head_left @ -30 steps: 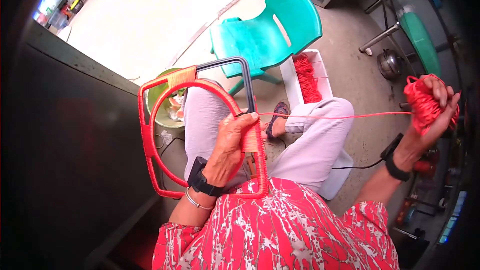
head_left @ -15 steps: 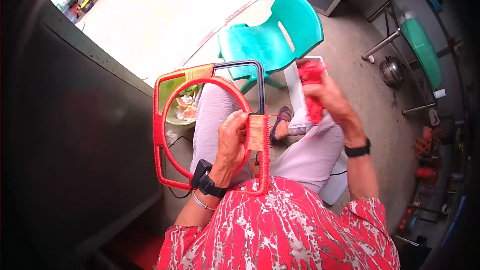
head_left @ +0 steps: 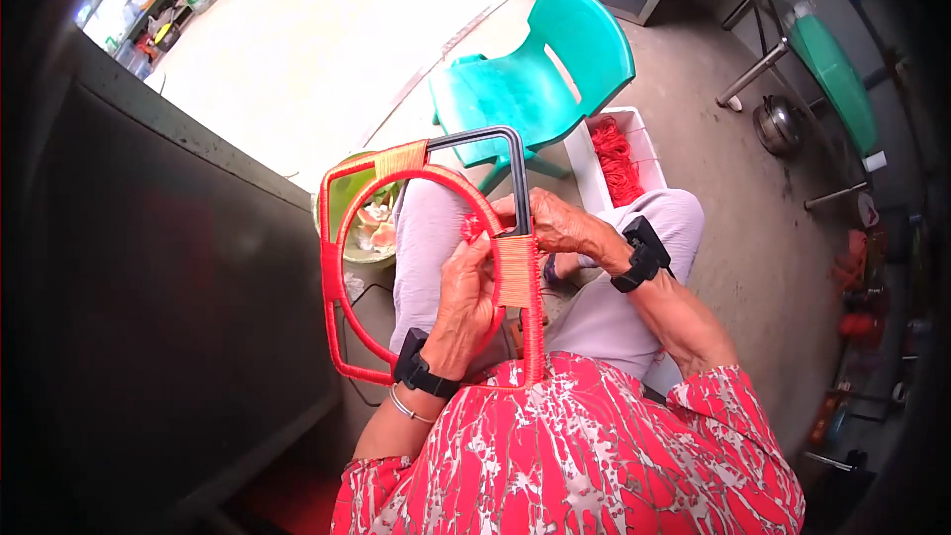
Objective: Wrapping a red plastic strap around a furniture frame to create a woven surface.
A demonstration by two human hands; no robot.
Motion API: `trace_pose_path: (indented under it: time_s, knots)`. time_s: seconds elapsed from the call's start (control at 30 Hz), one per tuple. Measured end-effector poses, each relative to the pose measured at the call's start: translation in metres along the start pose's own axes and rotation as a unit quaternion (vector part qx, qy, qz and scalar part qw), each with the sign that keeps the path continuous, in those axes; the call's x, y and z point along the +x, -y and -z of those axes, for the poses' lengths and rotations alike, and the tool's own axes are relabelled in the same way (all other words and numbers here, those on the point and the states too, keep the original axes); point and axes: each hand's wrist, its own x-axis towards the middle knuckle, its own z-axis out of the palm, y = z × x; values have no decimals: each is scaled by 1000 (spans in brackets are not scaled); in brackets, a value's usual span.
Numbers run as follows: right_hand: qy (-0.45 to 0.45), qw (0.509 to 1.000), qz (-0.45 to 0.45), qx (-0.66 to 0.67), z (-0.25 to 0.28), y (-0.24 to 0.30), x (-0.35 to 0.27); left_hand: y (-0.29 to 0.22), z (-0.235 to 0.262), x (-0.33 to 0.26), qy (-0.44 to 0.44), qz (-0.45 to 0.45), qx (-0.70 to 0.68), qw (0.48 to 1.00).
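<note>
our left hand (head_left: 464, 287) has its thumb and fingers closed on the side of the red-wrapped frame (head_left: 332, 267), just beside the orange band (head_left: 514, 272), where the red inner ring (head_left: 371, 339) meets the outer edge. our right hand (head_left: 555, 223) reaches behind the bare black corner (head_left: 520, 173), and its fingertips are mostly hidden, so we cannot tell how far they are closed. a red cord bundle (head_left: 473, 228) shows inside the ring, just above our left thumb; which hand carries it we cannot make out

we judge the step in hand to be passing the cord around the frame where the red wrapping ends. the next move seems to call for a steady left grip while our right hand draws the bundle clear and pulls the turn snug

the frame stands in front of us, above our pale trousers (head_left: 421, 267). beyond the right knee more red cord (head_left: 616, 163) lies in a white box (head_left: 584, 173), beside a green chair (head_left: 515, 99). a green basin (head_left: 342, 198) shows behind the frame's left part
</note>
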Motion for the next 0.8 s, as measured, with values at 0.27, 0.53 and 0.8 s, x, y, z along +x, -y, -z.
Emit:
trace_pose_path:
  time_s: [0.27, 0.53, 0.8]
  knots:
    - [-119, 992, -24, -17, -7, 6, -11, 3, -1, 7, -88, -30, 5, 996]
    - [-302, 879, -252, 271, -52, 29, -87, 0, -4, -12, -123, -133, 88, 980]
    - [-423, 677, -124, 589, -76, 10, -44, 9, -13, -14, -93, -255, 166, 948]
